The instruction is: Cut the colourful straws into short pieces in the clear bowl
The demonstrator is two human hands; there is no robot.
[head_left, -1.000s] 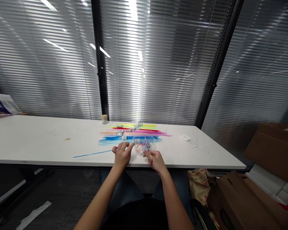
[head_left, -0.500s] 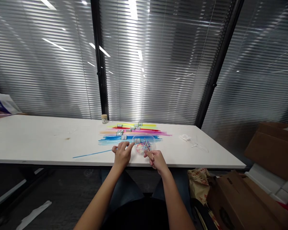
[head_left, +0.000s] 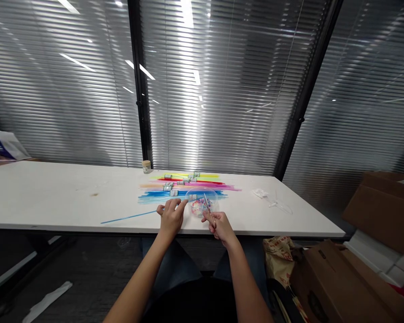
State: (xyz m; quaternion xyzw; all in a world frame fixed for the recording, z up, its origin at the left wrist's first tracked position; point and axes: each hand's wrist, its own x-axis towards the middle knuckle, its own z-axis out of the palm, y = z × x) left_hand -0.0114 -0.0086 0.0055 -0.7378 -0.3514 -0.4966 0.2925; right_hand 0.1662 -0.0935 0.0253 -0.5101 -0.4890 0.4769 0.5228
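Blue straw (head_left: 129,218) runs from lower left of the frame's centre, over the white table (head_left: 63,202), into the left hand (head_left: 171,218), whose half-curled thumb and fingers pinch it. Near centre, scissors (head_left: 207,206) slant over a clear bowl (head_left: 216,206) (colourful bits (head_left: 197,207) lie inside); the right hand (head_left: 221,225) curls closely round their handles.

The left hand (head_left: 171,218) has bent fingers, the left forearm (head_left: 142,273) slanting toward one o'clock; the right hand (head_left: 221,225) curls closed, the right forearm (head_left: 245,273) toward eleven.
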